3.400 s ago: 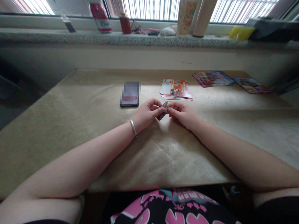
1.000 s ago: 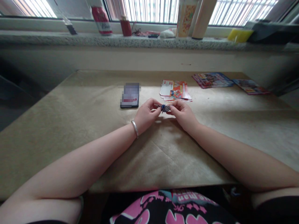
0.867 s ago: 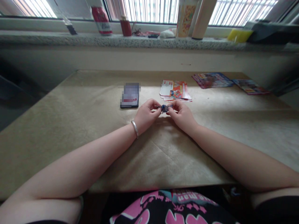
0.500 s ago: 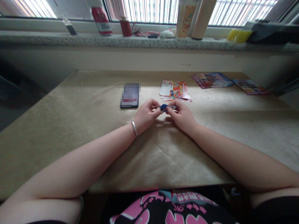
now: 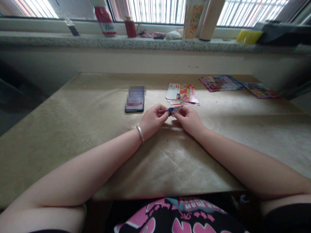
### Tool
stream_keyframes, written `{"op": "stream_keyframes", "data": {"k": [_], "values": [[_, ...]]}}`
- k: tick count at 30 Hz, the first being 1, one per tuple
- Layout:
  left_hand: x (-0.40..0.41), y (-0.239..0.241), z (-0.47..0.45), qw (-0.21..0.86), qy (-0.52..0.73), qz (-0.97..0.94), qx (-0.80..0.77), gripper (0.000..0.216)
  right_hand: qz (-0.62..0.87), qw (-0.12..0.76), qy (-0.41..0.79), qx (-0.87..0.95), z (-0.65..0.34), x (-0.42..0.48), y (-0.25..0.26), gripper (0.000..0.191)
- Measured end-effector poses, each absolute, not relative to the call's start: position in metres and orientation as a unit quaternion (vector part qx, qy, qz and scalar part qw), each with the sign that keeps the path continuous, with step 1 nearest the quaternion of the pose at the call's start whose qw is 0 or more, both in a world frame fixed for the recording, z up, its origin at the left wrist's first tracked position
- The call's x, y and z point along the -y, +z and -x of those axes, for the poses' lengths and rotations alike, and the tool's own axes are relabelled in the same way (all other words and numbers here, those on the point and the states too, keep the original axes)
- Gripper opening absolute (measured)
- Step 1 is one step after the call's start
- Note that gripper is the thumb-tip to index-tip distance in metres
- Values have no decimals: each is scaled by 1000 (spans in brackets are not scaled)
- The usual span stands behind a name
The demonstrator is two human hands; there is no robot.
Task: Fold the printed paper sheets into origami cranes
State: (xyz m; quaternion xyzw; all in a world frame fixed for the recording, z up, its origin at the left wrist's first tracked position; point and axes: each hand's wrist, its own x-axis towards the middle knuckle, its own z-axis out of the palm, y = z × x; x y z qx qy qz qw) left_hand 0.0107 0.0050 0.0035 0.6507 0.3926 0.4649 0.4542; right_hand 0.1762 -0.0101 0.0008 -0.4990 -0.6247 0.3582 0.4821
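My left hand [image 5: 153,118] and my right hand [image 5: 188,118] meet over the middle of the table, both pinched on a small folded piece of printed paper [image 5: 173,110] with blue and red on it. The paper lies nearly flat between my fingertips, just above the brown paper table cover [image 5: 80,123]. A silver bangle [image 5: 139,133] sits on my left wrist. Just beyond my hands lies a stack of orange and white printed sheets [image 5: 181,94].
A dark phone [image 5: 135,99] lies flat to the left of the stack. Two colourful booklets [image 5: 220,83] [image 5: 260,89] rest at the far right of the table. The stone windowsill [image 5: 73,39] behind holds a red can [image 5: 105,20], a red cup [image 5: 130,28], cartons and a yellow object [image 5: 249,35].
The folded paper went from standing tilted between my fingers to lying nearly flat. Both hands have shifted a little away from me towards the stack of sheets.
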Motion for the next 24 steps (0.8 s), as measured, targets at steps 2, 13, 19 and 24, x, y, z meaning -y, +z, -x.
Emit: {"op": "stream_keyframes", "data": {"k": [2,13,19,24], "values": [[-6,4,-10,475,466,-634,-394,24,490,487,393,607,-176,10,2,24],[-5,3,-9,456,449,-657,-398,25,514,484,436,557,-175,11,-1,27],[-4,4,-8,408,451,-665,-434,25,498,501,467,532,-175,10,0,35],[-7,5,-7,447,466,-638,-419,26,459,536,502,500,-174,9,2,39]]}}
